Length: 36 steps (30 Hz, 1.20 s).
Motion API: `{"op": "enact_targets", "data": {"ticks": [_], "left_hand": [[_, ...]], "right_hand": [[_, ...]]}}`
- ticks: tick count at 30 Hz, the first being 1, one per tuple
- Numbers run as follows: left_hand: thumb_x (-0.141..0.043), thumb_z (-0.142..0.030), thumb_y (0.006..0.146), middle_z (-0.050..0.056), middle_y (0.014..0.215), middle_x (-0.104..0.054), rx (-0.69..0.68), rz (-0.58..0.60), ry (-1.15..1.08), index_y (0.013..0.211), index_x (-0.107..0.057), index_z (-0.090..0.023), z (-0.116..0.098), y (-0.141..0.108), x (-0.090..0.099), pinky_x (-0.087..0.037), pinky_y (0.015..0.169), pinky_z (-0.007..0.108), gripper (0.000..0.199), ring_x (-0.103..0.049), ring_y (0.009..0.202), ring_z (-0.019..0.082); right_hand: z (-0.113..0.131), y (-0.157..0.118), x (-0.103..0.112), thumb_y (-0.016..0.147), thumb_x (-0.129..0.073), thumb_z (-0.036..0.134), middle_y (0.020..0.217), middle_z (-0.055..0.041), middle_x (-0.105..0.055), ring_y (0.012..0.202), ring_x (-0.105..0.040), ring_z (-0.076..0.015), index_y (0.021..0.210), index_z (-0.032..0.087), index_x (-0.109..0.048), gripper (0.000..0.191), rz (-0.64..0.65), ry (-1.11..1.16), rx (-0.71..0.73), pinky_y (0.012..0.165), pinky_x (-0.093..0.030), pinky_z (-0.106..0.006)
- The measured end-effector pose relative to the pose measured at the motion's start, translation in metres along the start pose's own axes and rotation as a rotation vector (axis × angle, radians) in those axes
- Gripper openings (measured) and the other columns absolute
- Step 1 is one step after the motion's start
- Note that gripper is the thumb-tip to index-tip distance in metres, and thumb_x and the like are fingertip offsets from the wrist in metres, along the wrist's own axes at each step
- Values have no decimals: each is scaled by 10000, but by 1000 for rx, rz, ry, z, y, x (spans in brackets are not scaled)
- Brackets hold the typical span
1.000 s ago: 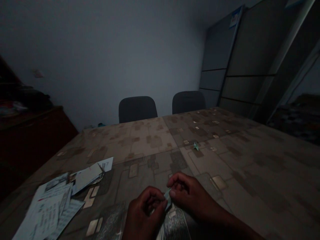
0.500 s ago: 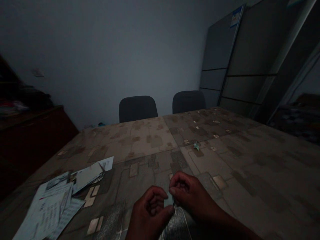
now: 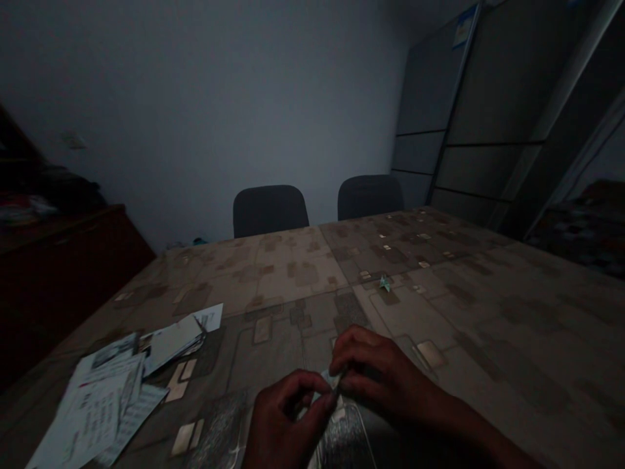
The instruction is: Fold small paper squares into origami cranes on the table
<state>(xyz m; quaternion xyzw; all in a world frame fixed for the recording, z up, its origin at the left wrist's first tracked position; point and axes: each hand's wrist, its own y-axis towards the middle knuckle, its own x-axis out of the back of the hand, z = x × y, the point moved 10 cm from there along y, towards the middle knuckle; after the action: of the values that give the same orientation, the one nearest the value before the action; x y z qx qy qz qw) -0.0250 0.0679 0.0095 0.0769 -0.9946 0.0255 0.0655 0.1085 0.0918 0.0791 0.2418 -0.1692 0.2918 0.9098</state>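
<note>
Two hands, the left hand point(image 3: 286, 420) and the right hand point(image 3: 381, 368), are clamping a small pale-green folded paper point(image 3: 331, 380) together above the tabletop point(image 3: 488, 326), while a tiny origami crane point(image 3: 385, 283) is standing beyond the right hand.

"What do we have in hand?"
"A small folded slip of pale-green paper point(image 3: 331, 379), creased, mostly hidden."
"And the other piece?"
"A tiny origami crane point(image 3: 385, 283), same pale green, stands upright, well ahead of our slip."
</note>
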Motion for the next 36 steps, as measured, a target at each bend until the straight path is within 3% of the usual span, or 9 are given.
{"op": "enact_targets", "data": {"ticks": [4, 9, 14, 17, 20, 24, 30, 36], "left_hand": [[-728, -298, 640, -15, 457, -548, -19, 37, 82, 570, -686, -184, -2, 0, -4, -326, 396, 202, 140, -444, 453, 132], [-694, -255, 609, 3, 453, -577, 12, 13, 185, 525, -682, -181, -2, 0, -4, -342, 397, 203, 113, -480, 460, 143], [-702, -284, 587, 7, 483, -616, 49, -37, 65, 533, -633, -184, 6, 0, -1, -348, 386, 195, 133, -491, 437, 130], [-707, -289, 588, 14, 490, -637, 72, -18, -14, 545, -610, -184, 12, 0, -4, -376, 417, 198, 149, -525, 458, 135], [-710, -284, 598, 2, 484, -619, 75, -10, -51, 549, -598, -186, 11, -1, -5, -349, 393, 183, 156, -503, 445, 120], [-702, -256, 600, -1, 497, -624, 61, -18, -44, 535, -579, -188, 8, -2, -6, -344, 388, 178, 154, -488, 437, 106], [-733, -202, 572, -14, 487, -629, 99, -40, -139, 531, -545, -184, 13, -1, -8, -442, 489, 201, 193, -599, 503, 134], [-743, -280, 650, -35, 550, -660, 139, 49, -323, 751, -548, -213, 11, -2, -17, -462, 535, 224, 229, -641, 538, 153]], "right_hand": [[3, -1, -5, 861, -603, 73, 1003, -35, -555, 927, -571, -148, 864, 184, -667, 128, 95, -130, 32, 825, -436, -254], [-2, -2, -10, 901, -562, 125, 872, -24, -606, 856, -570, -151, 831, 171, -649, 121, 182, -159, 21, 779, -432, -257], [-25, -4, -1, 780, -646, 93, 758, 12, -618, 711, -564, -125, 839, 176, -664, 103, 17, 168, -243, 644, -424, -224], [-38, -9, -8, 705, -678, 89, 663, 48, -559, 605, -510, -93, 842, 163, -637, 161, -59, 397, -387, 554, -377, -191], [-46, -11, -21, 696, -680, 109, 629, 56, -540, 569, -500, -85, 848, 163, -613, 175, -58, 528, -426, 541, -366, -193], [-53, -10, -24, 696, -683, 145, 626, 39, -553, 563, -507, -92, 780, 162, -602, 118, -99, 548, -436, 527, -360, -202], [-52, -8, -16, 672, -626, 89, 612, 54, -522, 536, -458, -78, 737, 165, -576, 112, -192, 476, -414, 518, -336, -198], [-48, -7, -12, 702, -624, 107, 611, 56, -508, 553, -443, -89, 753, 167, -582, 89, -191, 422, -404, 519, -320, -201]]}}
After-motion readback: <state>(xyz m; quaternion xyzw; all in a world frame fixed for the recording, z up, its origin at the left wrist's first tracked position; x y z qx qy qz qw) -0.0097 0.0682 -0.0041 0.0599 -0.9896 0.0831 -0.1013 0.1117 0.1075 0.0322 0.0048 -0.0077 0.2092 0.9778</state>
